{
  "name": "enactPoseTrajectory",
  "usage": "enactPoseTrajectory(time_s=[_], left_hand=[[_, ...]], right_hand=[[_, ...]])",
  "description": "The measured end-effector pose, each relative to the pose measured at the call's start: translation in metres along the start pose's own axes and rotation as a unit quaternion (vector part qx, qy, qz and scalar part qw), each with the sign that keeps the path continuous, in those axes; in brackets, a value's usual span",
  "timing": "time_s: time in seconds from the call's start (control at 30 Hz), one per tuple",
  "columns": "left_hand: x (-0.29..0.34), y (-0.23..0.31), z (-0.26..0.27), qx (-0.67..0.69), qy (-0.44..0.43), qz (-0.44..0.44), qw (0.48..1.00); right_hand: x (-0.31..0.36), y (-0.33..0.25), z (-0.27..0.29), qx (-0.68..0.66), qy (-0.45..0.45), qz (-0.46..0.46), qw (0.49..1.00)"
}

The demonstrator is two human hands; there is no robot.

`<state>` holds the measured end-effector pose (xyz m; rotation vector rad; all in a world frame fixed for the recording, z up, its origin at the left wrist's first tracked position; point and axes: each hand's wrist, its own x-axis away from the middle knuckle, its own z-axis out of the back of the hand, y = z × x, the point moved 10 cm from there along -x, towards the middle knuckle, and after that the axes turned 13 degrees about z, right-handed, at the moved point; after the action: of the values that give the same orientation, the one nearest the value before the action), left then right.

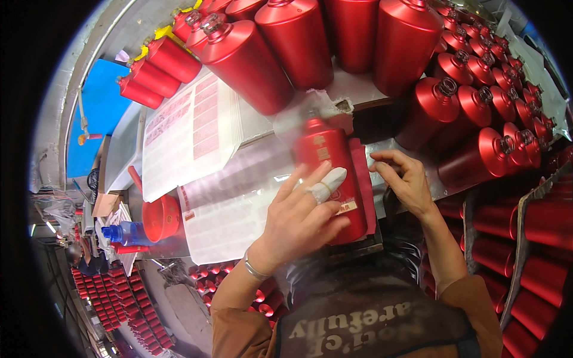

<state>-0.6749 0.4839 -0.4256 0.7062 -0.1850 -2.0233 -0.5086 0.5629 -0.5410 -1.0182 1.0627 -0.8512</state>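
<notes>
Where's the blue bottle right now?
In the head view, the blue bottle lies at far left, beside the red bowl, well left of the left hand.
</notes>
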Motion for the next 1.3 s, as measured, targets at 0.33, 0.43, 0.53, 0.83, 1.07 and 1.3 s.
enactPoseTrajectory(time_s=[0.33, 0.43, 0.53, 0.83, 1.07, 1.3], left_hand=[[0.005, -0.055, -0.011, 0.186, 0.061, 0.205, 0.959], [0.008, -0.056, -0.016, 0.187, 0.071, 0.194, 0.960], [0.011, -0.056, -0.017, 0.179, 0.066, 0.194, 0.962], [0.015, -0.051, -0.019, 0.161, 0.042, 0.204, 0.965], [0.007, -0.055, -0.016, 0.195, 0.067, 0.222, 0.953], [0.000, -0.052, -0.020, 0.168, 0.075, 0.221, 0.958]], right_hand=[[-0.064, -0.035, -0.038, 0.057, -0.056, 0.015, 0.997], [-0.065, -0.042, -0.041, 0.120, -0.073, 0.025, 0.990], [-0.065, -0.046, -0.041, 0.147, -0.069, 0.037, 0.986], [-0.062, -0.047, -0.039, 0.153, -0.070, 0.038, 0.985], [-0.065, -0.050, -0.039, 0.154, -0.057, 0.051, 0.985], [-0.068, -0.051, -0.039, 0.165, -0.054, 0.058, 0.983]])
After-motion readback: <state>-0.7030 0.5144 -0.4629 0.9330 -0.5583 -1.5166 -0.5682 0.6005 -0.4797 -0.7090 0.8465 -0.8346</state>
